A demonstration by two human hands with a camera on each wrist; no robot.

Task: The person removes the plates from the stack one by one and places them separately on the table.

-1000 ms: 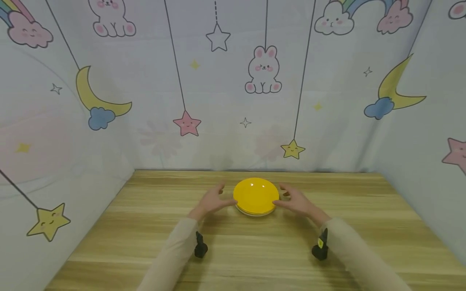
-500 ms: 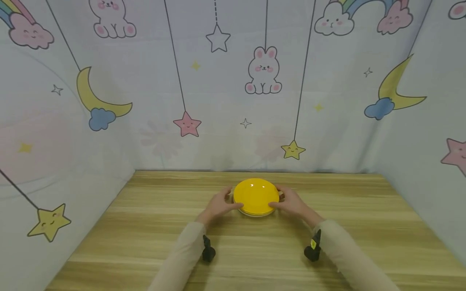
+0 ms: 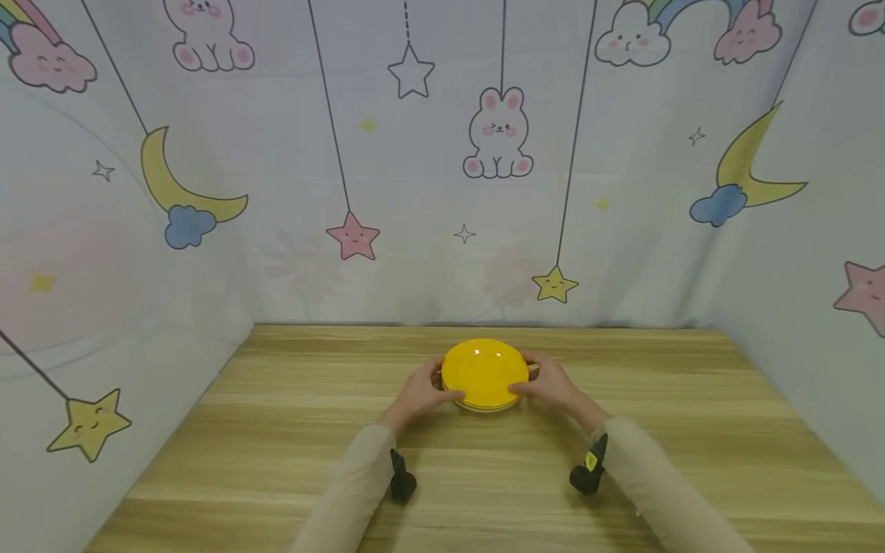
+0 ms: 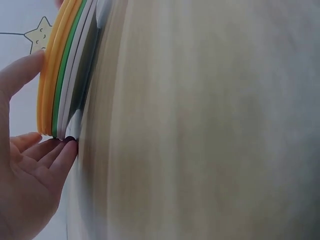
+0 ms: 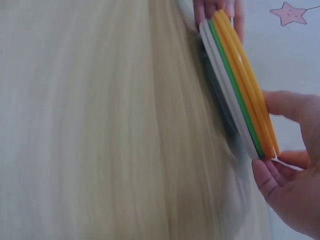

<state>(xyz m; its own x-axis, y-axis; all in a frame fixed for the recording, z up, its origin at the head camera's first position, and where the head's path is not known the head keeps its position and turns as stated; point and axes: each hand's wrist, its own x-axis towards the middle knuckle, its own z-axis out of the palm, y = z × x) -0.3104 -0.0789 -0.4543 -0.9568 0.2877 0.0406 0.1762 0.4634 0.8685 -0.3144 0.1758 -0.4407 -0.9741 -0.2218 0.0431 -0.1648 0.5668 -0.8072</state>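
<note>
A stack of round plates (image 3: 484, 372) sits near the back of the table, with a glossy yellow plate on top. From the side, in the left wrist view, the stack (image 4: 62, 75) shows yellow-orange rims above, one green rim, then white rims below. My left hand (image 3: 419, 388) grips its left side, thumb on the top plate's rim and fingers against the lower edge. On the opposite side my right hand (image 3: 553, 385) holds it likewise; the right wrist view shows the thumb on the yellow face and fingertips at the white rims. The head view hides most fingertips behind the plates.
The wood-grain table (image 3: 304, 430) ends at a printed cloth backdrop (image 3: 415, 284) close behind the plates, and cloth also hangs at both sides. Small black devices (image 3: 402, 478) are worn at both wrists.
Both hands have moved inward from beside the stack and now grip its rims, thumbs over the top plate. The plates stay in about the same spot.
</note>
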